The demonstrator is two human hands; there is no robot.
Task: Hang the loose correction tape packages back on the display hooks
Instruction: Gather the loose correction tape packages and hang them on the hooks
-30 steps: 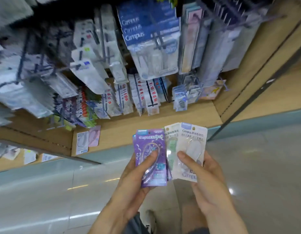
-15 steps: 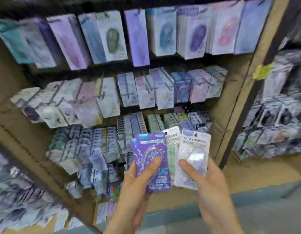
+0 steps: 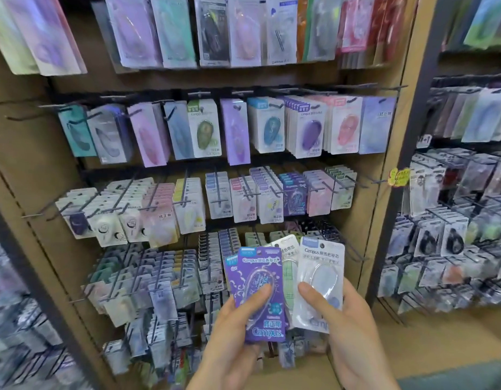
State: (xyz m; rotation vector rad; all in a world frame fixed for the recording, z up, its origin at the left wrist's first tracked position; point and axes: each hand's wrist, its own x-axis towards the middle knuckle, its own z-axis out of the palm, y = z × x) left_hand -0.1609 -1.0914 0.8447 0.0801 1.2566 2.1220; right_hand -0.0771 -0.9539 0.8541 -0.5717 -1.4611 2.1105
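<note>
I hold a small fan of correction tape packages in front of the display. My left hand (image 3: 232, 333) grips the purple Campus packages (image 3: 260, 277), thumb pressed on the front one. My right hand (image 3: 347, 322) grips a white clear-blister Campus package (image 3: 319, 274) with its thumb on the blister. A green-checked package (image 3: 288, 274) sits between the two, mostly covered. Behind them, rows of black display hooks (image 3: 274, 192) carry hanging tape packages; a matching purple package (image 3: 294, 198) hangs in the middle row.
The wooden display panel (image 3: 384, 220) ends at a dark post on the right, with another hook rack (image 3: 451, 220) beyond it. Bare hook tips (image 3: 356, 257) stick out just right of my packages. A yellow tag (image 3: 398, 177) hangs on the panel edge.
My view has swung up from the floor and bottom shelf to the tape display. Both hands keep the same grip on the packages and have come closer to the hooks.
</note>
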